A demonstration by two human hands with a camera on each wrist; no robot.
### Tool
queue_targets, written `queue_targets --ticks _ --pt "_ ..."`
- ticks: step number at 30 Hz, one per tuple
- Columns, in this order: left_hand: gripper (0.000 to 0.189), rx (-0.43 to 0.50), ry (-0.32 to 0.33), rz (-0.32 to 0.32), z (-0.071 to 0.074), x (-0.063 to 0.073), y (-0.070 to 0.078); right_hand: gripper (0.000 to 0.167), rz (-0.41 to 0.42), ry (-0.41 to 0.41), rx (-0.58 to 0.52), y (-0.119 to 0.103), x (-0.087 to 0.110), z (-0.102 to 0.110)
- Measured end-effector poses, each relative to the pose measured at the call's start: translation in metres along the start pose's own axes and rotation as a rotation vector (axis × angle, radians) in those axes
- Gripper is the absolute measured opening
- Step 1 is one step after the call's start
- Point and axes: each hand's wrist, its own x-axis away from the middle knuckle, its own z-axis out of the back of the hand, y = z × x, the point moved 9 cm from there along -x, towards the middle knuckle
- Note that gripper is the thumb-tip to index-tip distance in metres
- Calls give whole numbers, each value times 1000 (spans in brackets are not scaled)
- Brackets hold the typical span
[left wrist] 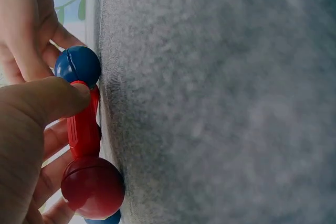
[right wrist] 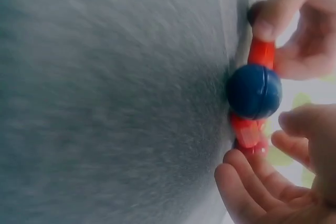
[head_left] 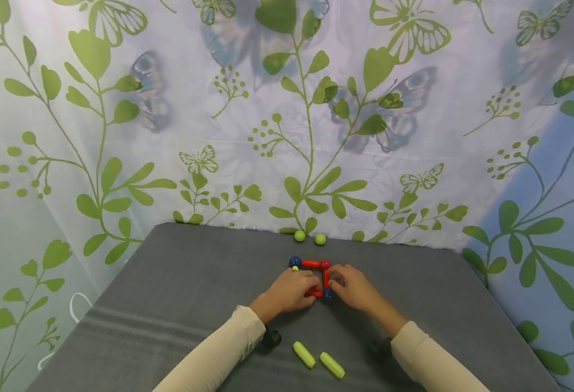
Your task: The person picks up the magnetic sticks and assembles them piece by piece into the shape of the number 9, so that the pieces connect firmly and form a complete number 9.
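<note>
My left hand [head_left: 291,289] pinches a red rod [left wrist: 84,132], its thumb on the end beside a blue ball [left wrist: 77,66]. At the rod's other end is a dark red ball [left wrist: 93,188], hidden under the hand in the head view. The rod belongs to a squarish frame of rods and balls lying on the table. Around the frame's right side rod [head_left: 326,278], my right hand [head_left: 354,286] has its fingers loosely spread, thumb and forefinger apart. The far side has another blue ball [head_left: 295,262], a red rod [head_left: 310,264] and a red ball [head_left: 325,264].
Two lime balls [head_left: 320,239] sit at the table's back edge against the patterned curtain [head_left: 247,136]. Two yellow-green rods [head_left: 332,365] lie nearer me, between my forearms. A grey cloth covers the table [head_left: 179,283].
</note>
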Motion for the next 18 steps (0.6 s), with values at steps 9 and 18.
queue_targets --ticks 9,18 --pt "14 4 16 -18 1 -2 1 21 -84 -51 4 7 -19 -5" --pt "15 9 32 -29 -2 -2 -2 20 -144 -41 5 11 -25 -14"
